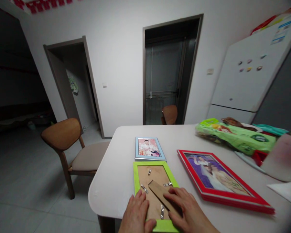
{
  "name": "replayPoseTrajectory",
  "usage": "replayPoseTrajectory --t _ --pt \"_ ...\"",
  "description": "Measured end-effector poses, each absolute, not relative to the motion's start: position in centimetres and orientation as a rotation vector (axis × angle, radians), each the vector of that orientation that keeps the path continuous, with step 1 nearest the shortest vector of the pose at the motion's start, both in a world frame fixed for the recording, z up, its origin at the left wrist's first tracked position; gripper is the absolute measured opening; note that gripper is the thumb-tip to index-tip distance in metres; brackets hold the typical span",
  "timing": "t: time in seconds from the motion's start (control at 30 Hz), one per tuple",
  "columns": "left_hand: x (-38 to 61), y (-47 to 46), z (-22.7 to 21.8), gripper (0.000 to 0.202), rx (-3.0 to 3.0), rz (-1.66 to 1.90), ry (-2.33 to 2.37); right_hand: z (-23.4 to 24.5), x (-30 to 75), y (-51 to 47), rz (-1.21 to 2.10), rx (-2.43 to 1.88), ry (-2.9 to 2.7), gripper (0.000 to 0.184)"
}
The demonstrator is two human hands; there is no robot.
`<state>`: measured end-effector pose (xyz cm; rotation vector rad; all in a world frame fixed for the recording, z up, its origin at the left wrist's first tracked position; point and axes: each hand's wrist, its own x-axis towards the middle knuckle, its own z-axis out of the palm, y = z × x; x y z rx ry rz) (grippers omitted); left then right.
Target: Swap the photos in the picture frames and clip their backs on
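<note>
A lime-green photo frame [138, 181] lies face down on the white table [113, 191], showing its brown backing board [145, 176]. Several small metal clips [149, 172] sit on the board, and a brown easel strut [160, 195] lies angled across it. My left hand [135, 215] rests flat on the frame's lower left part. My right hand [184, 208] lies over the strut with its fingers extended. Beyond them, a pale blue photo frame [149, 149] lies face up, and a red photo frame [215, 181] lies face up to the right.
A green plastic-wrapped package [235, 137] lies at the table's far right, among other packets. A wooden chair [63, 136] stands beyond the rounded left table edge. A white refrigerator [247, 74] stands at the right, with doorways in the wall ahead.
</note>
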<state>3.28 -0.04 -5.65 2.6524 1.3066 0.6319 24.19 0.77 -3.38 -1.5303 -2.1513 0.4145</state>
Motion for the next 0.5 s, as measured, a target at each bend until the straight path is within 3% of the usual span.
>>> replayPoseTrajectory --t 0.23,0.5 --pt "2.9 -0.1 -6.5 0.059 2.644 0.697 1.146 -3.2 25.1 2.2 0.321 -1.528 -2.054 0.031" --pt "3.1 -0.1 -5.2 0.036 2.558 0.64 1.173 -3.5 25.5 5.6 0.22 -1.703 -2.071 0.027"
